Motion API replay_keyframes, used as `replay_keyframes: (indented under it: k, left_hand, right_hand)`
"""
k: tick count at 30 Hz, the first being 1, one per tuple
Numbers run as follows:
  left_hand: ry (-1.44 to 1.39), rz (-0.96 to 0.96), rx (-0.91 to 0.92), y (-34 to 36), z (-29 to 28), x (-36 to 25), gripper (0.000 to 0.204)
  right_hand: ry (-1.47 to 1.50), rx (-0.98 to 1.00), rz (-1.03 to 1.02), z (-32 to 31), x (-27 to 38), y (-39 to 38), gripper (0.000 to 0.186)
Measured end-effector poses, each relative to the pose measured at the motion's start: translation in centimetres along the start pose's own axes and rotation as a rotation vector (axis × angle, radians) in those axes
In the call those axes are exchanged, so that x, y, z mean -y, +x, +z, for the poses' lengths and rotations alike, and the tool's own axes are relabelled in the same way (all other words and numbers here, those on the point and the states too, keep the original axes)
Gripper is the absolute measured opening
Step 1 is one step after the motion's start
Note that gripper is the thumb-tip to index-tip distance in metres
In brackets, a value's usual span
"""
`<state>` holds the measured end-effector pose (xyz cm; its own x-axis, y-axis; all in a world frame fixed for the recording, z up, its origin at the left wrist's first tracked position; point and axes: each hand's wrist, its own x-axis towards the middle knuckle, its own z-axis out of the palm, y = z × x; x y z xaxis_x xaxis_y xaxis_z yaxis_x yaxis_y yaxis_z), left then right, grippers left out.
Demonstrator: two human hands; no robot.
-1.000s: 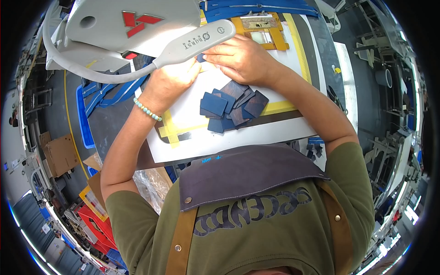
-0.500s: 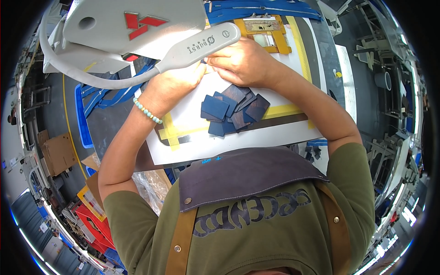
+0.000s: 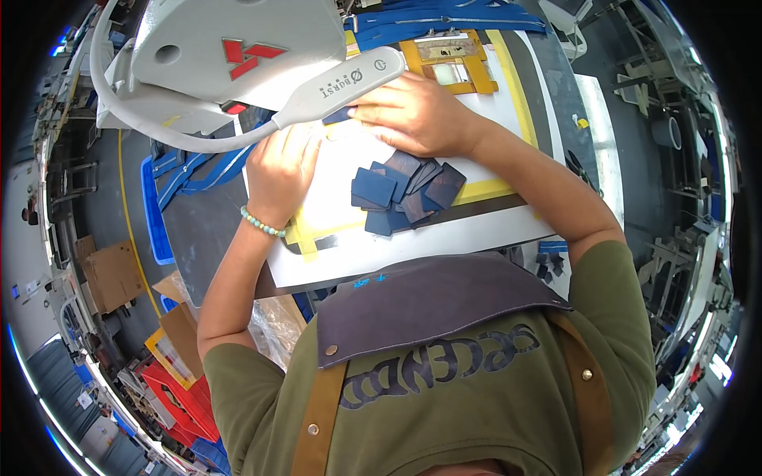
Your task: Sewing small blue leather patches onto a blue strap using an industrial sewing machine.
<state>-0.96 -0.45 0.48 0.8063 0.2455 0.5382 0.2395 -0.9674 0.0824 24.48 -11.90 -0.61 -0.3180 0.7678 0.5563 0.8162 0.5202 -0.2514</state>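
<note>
My left hand [image 3: 282, 170] lies at the left of the white work board [image 3: 333, 266], its fingers stretched forward and the tips partly hidden behind the lamp cable. My right hand [image 3: 417, 117] is further right, under the grey lamp head [image 3: 345, 86], fingers bent and drawn together at the edge of a small dark blue piece [image 3: 337, 117]. Most of that piece is covered by the lamp. Closer to me, a loose heap of dark blue, rounded-corner square patches [image 3: 373, 186] lies on the board, some showing a brownish face.
A bulky grey machine head [image 3: 238, 47] overhangs the far left. Blue zippers [image 3: 448, 20] run along the back, with more beside a blue bin [image 3: 151, 214] at left. A yellow frame jig [image 3: 448, 59] sits beyond my right hand. Yellow tape [image 3: 512, 79] borders the board.
My left hand has drawn back leftward from the spot beside my right hand, uncovering part of the small blue piece. My right hand stays nearly in place. The patch heap looks the same.
</note>
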Motion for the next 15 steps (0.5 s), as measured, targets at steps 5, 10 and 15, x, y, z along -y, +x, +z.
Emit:
replay_keyframes:
  k: [5,10,15]
  left_hand:
    - [-0.255,-0.412,0.125,0.7,1.5,-0.5,0.015]
    - [-0.312,-0.421,0.020,1.1,2.8,-0.5,0.018]
    - [-0.398,-0.417,-0.048,1.8,3.9,-1.2,0.018]
  right_hand:
    - [-0.009,0.097,-0.041,0.7,0.0,0.2,0.032]
    - [0.027,0.122,-0.027,0.9,-0.5,0.2,0.032]
    - [0.073,0.138,0.003,0.8,-0.5,0.4,0.032]
